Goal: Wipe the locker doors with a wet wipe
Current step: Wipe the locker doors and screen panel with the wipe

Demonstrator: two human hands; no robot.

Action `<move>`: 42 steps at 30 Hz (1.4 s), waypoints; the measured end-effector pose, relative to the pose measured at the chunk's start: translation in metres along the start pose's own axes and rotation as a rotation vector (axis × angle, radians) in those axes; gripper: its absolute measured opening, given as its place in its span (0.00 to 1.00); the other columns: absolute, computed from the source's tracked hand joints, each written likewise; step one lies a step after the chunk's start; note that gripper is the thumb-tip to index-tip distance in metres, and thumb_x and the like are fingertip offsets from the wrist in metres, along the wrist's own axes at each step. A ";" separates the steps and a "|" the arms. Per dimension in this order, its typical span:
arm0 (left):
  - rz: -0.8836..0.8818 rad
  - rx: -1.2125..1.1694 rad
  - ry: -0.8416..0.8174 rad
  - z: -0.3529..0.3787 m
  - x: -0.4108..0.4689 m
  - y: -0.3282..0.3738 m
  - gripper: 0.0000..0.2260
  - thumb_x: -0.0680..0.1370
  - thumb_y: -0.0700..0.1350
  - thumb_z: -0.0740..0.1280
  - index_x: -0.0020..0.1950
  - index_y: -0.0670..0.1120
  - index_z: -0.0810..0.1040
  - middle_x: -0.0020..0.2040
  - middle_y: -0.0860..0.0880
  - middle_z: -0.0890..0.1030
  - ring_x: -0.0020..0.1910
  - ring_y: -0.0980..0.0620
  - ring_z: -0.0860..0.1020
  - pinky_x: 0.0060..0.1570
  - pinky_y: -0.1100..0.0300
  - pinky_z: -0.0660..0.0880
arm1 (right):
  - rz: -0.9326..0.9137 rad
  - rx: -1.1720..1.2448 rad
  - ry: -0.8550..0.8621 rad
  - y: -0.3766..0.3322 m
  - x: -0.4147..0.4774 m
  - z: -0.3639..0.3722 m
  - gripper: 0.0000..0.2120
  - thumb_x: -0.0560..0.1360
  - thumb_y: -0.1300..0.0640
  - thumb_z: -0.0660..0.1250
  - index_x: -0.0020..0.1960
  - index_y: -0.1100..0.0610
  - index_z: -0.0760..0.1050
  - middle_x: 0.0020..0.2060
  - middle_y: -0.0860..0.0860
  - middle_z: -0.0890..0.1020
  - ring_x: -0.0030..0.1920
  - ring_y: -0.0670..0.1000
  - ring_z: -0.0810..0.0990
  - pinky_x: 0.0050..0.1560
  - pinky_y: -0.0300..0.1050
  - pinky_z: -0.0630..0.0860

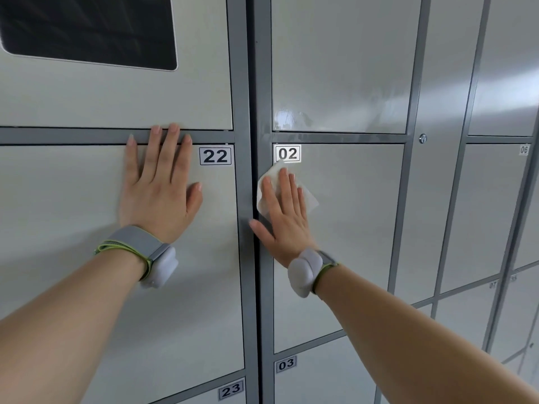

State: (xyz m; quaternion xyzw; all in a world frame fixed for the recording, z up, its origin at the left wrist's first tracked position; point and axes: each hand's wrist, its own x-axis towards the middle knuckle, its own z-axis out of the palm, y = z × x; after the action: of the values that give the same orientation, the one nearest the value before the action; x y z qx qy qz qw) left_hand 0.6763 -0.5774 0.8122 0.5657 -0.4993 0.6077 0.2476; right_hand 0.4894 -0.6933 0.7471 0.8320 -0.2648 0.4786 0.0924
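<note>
The right hand [284, 217] lies flat, fingers [284, 185] spread, pressing the wet wipe [307, 201] against the upper left corner of locker door 02 [344, 234], just below its number plate [288, 153]. The left hand [159, 196] rests open and empty on door 22 [58, 228]. The door above 02 [341, 62] seems streaked wet.

Wet wipe [309, 201]: white, crumpled, spread flat under my palm near door 02's top-left corner, just below its number plate.
Door 02 [350, 243]: pale grey, closed.
Door above 02 [341, 62]: closed, wet streaks gleaming along its lower edge.
</note>
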 end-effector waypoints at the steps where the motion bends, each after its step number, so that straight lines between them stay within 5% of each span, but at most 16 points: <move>1: -0.002 0.000 -0.001 0.000 0.000 0.000 0.28 0.78 0.49 0.56 0.75 0.37 0.58 0.75 0.38 0.58 0.75 0.39 0.53 0.73 0.43 0.40 | -0.024 -0.031 -0.021 0.004 -0.010 0.004 0.35 0.76 0.38 0.49 0.77 0.53 0.42 0.75 0.56 0.40 0.76 0.55 0.35 0.75 0.49 0.35; 6: -0.003 0.004 0.012 0.001 -0.001 0.000 0.28 0.78 0.49 0.55 0.75 0.38 0.58 0.75 0.38 0.58 0.75 0.39 0.53 0.73 0.43 0.41 | -0.052 -0.116 -0.034 0.018 -0.029 0.015 0.33 0.78 0.36 0.45 0.77 0.51 0.45 0.76 0.60 0.45 0.76 0.58 0.40 0.75 0.50 0.38; 14: -0.007 -0.004 0.020 0.002 -0.003 0.000 0.27 0.78 0.48 0.57 0.75 0.38 0.58 0.76 0.38 0.58 0.75 0.39 0.53 0.73 0.44 0.41 | 0.070 0.050 0.055 -0.007 -0.002 0.007 0.35 0.76 0.37 0.46 0.77 0.54 0.45 0.75 0.55 0.39 0.74 0.50 0.33 0.74 0.47 0.34; 20: -0.006 -0.004 0.043 0.003 -0.005 0.002 0.27 0.78 0.47 0.58 0.75 0.38 0.59 0.75 0.38 0.59 0.75 0.39 0.53 0.73 0.43 0.42 | -0.004 -0.012 -0.040 0.005 -0.038 0.017 0.33 0.78 0.34 0.40 0.77 0.51 0.44 0.76 0.59 0.42 0.76 0.55 0.36 0.74 0.47 0.35; 29: -0.013 -0.018 0.014 0.003 -0.008 0.003 0.27 0.79 0.47 0.56 0.75 0.38 0.57 0.75 0.37 0.58 0.75 0.38 0.52 0.73 0.44 0.39 | 0.119 0.079 0.033 -0.007 0.001 -0.001 0.36 0.75 0.37 0.45 0.78 0.54 0.45 0.76 0.58 0.40 0.74 0.50 0.32 0.73 0.45 0.32; 35: -0.024 -0.027 0.000 0.002 -0.011 0.005 0.28 0.78 0.47 0.57 0.76 0.38 0.57 0.76 0.38 0.57 0.75 0.38 0.52 0.73 0.45 0.39 | 0.059 -0.038 -0.068 0.008 -0.034 0.011 0.35 0.77 0.37 0.46 0.78 0.53 0.44 0.76 0.59 0.40 0.76 0.58 0.37 0.74 0.46 0.33; 42: -0.034 -0.043 -0.022 0.002 -0.015 0.007 0.28 0.78 0.47 0.56 0.76 0.38 0.56 0.76 0.37 0.57 0.74 0.37 0.53 0.72 0.41 0.42 | 0.066 -0.041 -0.144 0.008 -0.047 0.009 0.39 0.73 0.30 0.34 0.76 0.53 0.38 0.73 0.55 0.33 0.74 0.56 0.32 0.73 0.47 0.32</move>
State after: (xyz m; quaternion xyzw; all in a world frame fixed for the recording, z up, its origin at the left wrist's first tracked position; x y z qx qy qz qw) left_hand 0.6741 -0.5777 0.7956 0.5756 -0.5052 0.5861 0.2645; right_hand 0.4728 -0.6872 0.7025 0.8531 -0.3077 0.4146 0.0746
